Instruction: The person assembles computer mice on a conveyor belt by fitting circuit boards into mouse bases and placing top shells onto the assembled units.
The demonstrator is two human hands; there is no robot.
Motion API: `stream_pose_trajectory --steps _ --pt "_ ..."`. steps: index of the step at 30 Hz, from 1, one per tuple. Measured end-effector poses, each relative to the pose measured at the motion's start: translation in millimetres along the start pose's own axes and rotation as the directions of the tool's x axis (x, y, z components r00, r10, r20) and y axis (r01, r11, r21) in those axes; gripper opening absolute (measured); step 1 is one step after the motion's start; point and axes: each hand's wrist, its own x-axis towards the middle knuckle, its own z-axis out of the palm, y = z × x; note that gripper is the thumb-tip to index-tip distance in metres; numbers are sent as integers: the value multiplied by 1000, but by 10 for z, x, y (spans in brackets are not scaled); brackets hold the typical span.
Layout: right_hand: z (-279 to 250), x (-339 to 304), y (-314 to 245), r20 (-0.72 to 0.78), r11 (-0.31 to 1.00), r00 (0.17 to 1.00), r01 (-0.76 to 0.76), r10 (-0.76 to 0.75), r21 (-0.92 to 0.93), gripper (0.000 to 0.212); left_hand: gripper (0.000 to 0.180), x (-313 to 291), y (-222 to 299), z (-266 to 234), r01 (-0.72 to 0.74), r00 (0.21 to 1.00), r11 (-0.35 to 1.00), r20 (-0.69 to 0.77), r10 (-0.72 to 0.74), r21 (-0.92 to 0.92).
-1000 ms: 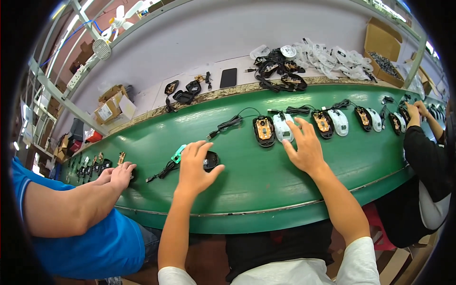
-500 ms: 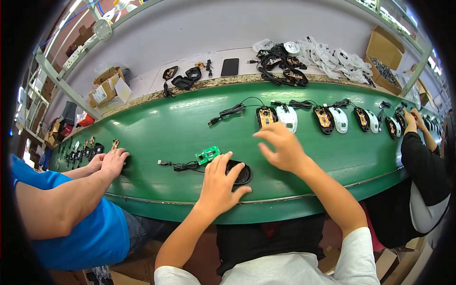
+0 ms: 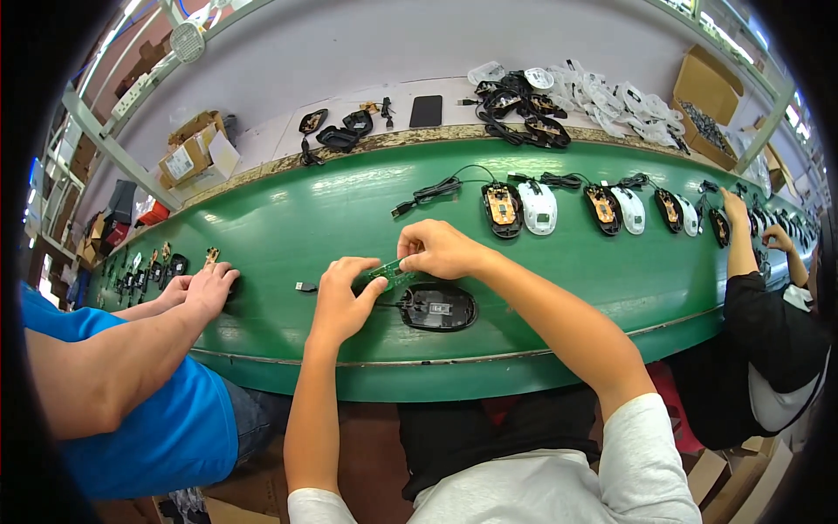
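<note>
Between my two hands is a green circuit board [image 3: 394, 274], held just above the far left side of an open black mouse base [image 3: 438, 307]. My left hand [image 3: 347, 293] pinches the board's left end, thumb on its near edge. On the board's right end, the fingers of my right hand [image 3: 438, 251] are closed. The mouse base lies flat on the green work surface with its inside facing up. A black cable leaves its left end, partly hidden by my left hand; the cable's USB plug [image 3: 305, 286] shows left of that hand.
Farther right, opened mice with tan boards [image 3: 503, 206] and white shells [image 3: 539, 208] form a row. A person in blue [image 3: 140, 393] works at left, another in black [image 3: 742, 323] at right. Behind are a phone [image 3: 426, 111], a heap of cables and shells [image 3: 524, 109] and a cardboard box [image 3: 707, 96].
My left hand has left the mouse base and taken hold of the circuit board. My right hand has come left and down onto the board's other end. The row of mice has shifted slightly right.
</note>
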Motion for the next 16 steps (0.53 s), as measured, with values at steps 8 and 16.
stream_pose_trajectory --steps 8,16 --pt "-161 -490 -203 -114 949 992 86 -53 303 7 21 -83 251 121 -324 944 946 -78 321 -25" --pt "-294 -536 -160 306 949 952 -119 25 292 17 23 -118 283 228 -441 894 871 -188 406 -218"
